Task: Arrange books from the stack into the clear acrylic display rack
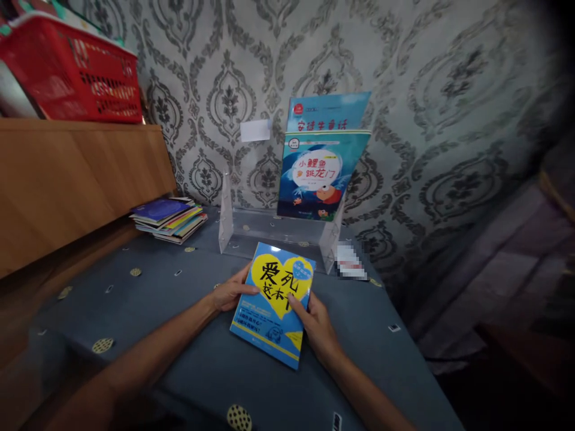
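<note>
A blue book (269,323) with a yellow heart on its cover is held above the table, its front facing up and slightly tilted. My left hand (233,291) grips its left edge, thumb on the cover and the other fingers hidden beneath. On the right edge, my right hand (318,323) holds it the same way, thumb pressed over the heart. Just beyond the book stands a clear acrylic rack (269,248). Two picture books lean at its right end: a teal one with a red fish (309,179) in front and a light blue one (335,108) behind.
A stack of books (168,218) lies at the table's back left. Left of it, a red plastic basket (72,72) sits on a wooden cabinet (81,185). A blurred white item (350,261) is right of the rack. Patterned wallpaper backs the cloth-covered table (179,317).
</note>
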A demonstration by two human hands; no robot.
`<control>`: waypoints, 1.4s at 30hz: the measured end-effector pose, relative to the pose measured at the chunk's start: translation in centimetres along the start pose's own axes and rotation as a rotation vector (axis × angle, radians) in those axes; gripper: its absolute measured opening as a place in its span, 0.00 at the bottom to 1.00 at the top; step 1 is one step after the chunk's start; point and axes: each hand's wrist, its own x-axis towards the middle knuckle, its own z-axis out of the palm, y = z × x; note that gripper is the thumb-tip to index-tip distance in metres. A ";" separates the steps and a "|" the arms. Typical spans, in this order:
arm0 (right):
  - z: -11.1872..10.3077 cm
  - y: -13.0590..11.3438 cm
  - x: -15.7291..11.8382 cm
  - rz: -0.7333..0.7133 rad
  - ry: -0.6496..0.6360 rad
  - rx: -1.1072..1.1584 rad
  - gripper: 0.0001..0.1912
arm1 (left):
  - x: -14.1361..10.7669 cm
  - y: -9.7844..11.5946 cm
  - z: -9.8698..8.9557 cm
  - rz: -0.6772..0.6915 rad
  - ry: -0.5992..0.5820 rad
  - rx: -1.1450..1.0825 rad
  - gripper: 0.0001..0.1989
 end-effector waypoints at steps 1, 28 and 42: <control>0.0 0.0 0.0 -0.002 0.004 -0.009 0.31 | 0.0 0.0 0.1 -0.005 -0.002 -0.001 0.42; -2.1 -2.1 1.9 -0.174 -0.147 -0.088 0.26 | 1.8 2.8 1.3 0.040 0.045 0.375 0.41; -4.7 -5.6 7.3 -0.328 -0.213 -0.301 0.25 | 5.7 7.5 0.7 0.138 0.037 0.842 0.34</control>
